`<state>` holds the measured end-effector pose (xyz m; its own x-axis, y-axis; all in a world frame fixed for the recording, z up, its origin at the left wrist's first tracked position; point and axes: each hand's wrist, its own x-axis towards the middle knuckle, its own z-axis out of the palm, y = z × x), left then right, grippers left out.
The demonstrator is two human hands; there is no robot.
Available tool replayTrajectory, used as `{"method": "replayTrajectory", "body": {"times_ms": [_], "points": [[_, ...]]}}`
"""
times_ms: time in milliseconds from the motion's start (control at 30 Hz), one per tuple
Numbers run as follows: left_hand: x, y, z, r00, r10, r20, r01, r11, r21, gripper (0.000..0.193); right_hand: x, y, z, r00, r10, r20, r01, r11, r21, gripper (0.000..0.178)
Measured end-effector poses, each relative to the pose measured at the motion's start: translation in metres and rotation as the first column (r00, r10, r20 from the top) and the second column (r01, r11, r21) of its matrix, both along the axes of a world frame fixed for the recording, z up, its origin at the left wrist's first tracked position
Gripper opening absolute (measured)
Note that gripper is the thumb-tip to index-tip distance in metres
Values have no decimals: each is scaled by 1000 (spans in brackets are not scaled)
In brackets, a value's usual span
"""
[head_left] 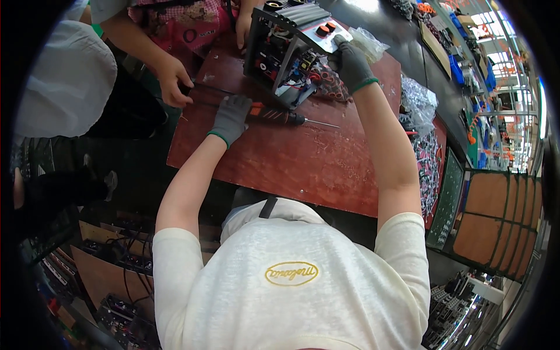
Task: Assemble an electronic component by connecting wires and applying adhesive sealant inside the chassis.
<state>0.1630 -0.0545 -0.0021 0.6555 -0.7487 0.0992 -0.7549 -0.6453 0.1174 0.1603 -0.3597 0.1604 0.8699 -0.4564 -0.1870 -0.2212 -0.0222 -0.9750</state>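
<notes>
An open-framed electronic unit stands tilted at the far side of the red board. Wiring and circuit parts show inside it, and its silver panel carries two orange-and-black knobs. My right hand, in a grey glove with a green cuff, is closed on the panel's edge, thumb on its face. My left hand, gloved alike, is closed around the rear end of an orange-and-black electric screwdriver. The screwdriver lies along the board, its long thin bit pointing right. My left fingertips are partly hidden.
The red wooden board covers the bench before me. A co-worker's hand is near a dark cable at left; another hand is beside the unit. Clear plastic bags and a heap of small parts lie at right.
</notes>
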Motion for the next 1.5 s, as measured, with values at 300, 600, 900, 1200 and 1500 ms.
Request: {"method": "replayTrajectory", "body": {"times_ms": [300, 600, 900, 1200, 1500], "points": [[-19, 55, 38, 991, 56, -119, -58, 998, -19, 57, -10, 14, 10, 999, 25, -23, -23, 995, 98, 37], [7, 128, 61, 988, 84, 128, -85, 996, 5, 51, -10, 19, 17, 999, -14, -42, 23, 975, 220, 24], [66, 171, 119, 770, 2, 638, -115, 984, 136, 52, -20, 45, 21, 997, -47, -59, 57, 984, 167, 38], [60, 52, 172, 976, -9, -219, -130, 780, -612, 44, -30, 48, 12, 992, -125, 5, 124, 986, 114, 33], [186, -74, 120, 480, -102, -871, -657, 616, -434, 59, -32, 36, -10, 996, -49, 68, 36, 984, 177, 30]]}}
